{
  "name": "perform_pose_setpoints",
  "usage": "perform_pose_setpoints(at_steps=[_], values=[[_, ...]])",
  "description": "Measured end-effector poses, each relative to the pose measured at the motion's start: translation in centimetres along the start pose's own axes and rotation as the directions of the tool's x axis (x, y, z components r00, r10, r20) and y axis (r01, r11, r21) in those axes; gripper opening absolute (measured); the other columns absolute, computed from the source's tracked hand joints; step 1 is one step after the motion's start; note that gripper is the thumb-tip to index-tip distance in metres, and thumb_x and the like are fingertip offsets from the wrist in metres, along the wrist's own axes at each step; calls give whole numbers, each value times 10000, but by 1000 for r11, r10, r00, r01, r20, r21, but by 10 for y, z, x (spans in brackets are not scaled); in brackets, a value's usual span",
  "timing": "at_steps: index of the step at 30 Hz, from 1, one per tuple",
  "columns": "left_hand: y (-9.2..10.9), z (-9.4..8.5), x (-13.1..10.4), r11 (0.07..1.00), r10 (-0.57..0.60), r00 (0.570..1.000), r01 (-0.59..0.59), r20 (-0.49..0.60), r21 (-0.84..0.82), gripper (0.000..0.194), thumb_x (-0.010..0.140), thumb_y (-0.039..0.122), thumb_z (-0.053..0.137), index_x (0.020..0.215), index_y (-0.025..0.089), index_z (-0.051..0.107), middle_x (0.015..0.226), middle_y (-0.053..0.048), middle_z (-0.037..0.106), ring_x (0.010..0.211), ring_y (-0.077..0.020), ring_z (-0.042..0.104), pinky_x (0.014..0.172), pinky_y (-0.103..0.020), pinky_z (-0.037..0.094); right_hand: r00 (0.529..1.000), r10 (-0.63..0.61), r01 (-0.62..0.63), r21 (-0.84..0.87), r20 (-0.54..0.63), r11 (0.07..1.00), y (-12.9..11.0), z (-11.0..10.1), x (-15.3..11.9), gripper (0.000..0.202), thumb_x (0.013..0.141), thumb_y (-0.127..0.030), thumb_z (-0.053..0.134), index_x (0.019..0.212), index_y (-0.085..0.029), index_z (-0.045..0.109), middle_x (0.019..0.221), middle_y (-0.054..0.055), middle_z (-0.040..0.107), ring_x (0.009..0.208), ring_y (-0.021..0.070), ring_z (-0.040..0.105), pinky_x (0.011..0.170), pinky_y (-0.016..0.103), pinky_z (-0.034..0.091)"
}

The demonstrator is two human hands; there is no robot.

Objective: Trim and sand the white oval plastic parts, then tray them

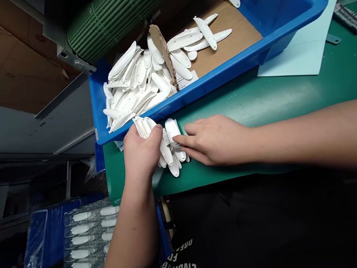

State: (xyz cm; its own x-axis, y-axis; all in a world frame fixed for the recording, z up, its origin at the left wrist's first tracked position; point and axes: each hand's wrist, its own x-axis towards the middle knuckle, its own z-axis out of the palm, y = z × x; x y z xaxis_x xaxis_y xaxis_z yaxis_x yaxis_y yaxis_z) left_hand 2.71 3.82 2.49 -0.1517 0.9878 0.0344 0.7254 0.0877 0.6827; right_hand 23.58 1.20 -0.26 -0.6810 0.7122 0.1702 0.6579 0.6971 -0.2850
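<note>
Your left hand [143, 152] held a fan of white plastic pieces [144, 126], pinched between thumb and fingers, by the near rim of the blue bin [216, 72]. Your right hand [216, 141] had its fingertips at an adjoining white cluster [173, 128] over the green tabletop [244, 102]; whether they gripped the small greyish item [174, 145] there could not be told. The bin contained a white heap [141, 74].

Slender white plastic pieces [166, 150] with rounded ends form an overlapping bunch just in front of the blue rectangular plastic bin [222, 69], side by side, one end towards it. A small grey metallic-looking object [173, 145], partly hidden, lies across them.
</note>
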Motion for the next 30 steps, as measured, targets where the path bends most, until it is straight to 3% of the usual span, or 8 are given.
perform_pose_setpoints(at_steps=[5,8,12,15,18,22,25,30], values=[[-5,-6,3,997,4,1000,-6,21,71,314,823,505,756,880,201,699,863,-48,731,784,-243,657,639,-297,457,985,71,-59,79,-155,995,12,-2,-2,428,1094,-415,462,1412,-236,684,959,68,659,814,196,585,610,333,198],[-7,-6,2,993,0,999,-4,37,116,337,824,536,752,833,210,669,834,-51,731,759,-252,658,621,-305,448,985,97,-84,94,-143,992,15,-1,-4,421,1084,-415,480,1401,-244,697,953,64,660,819,195,587,607,327,199],[-9,-8,-1,990,-48,997,39,60,132,361,831,561,742,777,238,590,665,-18,667,539,-230,621,545,-322,441,989,96,-84,101,-115,991,13,0,-4,415,1078,-418,493,1396,-251,702,963,66,662,825,193,587,604,327,209],[-10,-10,-3,994,-108,994,108,24,21,224,849,443,699,822,244,597,640,-4,650,461,-224,613,486,-326,463,989,100,-88,115,-108,989,12,0,-4,417,1078,-413,502,1415,-259,694,966,69,667,837,192,586,602,326,213],[-10,-10,-3,970,-176,982,184,65,-161,92,815,315,646,849,242,602,628,3,640,440,-209,606,428,-310,474,986,110,-92,136,-129,986,14,0,-5,420,1075,-421,514,1423,-268,691,977,70,662,876,200,585,601,325,215],[-7,-8,-2,912,-204,969,240,139,-332,243,760,331,739,944,230,616,649,1,659,478,-212,633,443,-329,539,981,88,-57,172,-175,984,15,-1,-6,415,1054,-424,551,1407,-265,701,997,76,644,924,215,566,610,324,225],[-3,-4,-3,924,-180,976,210,121,-320,241,782,359,748,946,227,630,653,1,656,526,-220,652,482,-331,553,979,56,-21,177,-194,984,14,-1,-6,407,1052,-415,558,1402,-268,704,994,82,632,913,219,537,634,331,241],[0,5,-2,959,-62,996,77,62,-273,172,792,324,732,800,210,604,691,8,624,576,-161,591,507,-259,468,977,-12,32,92,-211,995,9,-1,-5,414,1064,-405,544,1414,-241,690,1003,99,622,885,228,488,686,350,262]])
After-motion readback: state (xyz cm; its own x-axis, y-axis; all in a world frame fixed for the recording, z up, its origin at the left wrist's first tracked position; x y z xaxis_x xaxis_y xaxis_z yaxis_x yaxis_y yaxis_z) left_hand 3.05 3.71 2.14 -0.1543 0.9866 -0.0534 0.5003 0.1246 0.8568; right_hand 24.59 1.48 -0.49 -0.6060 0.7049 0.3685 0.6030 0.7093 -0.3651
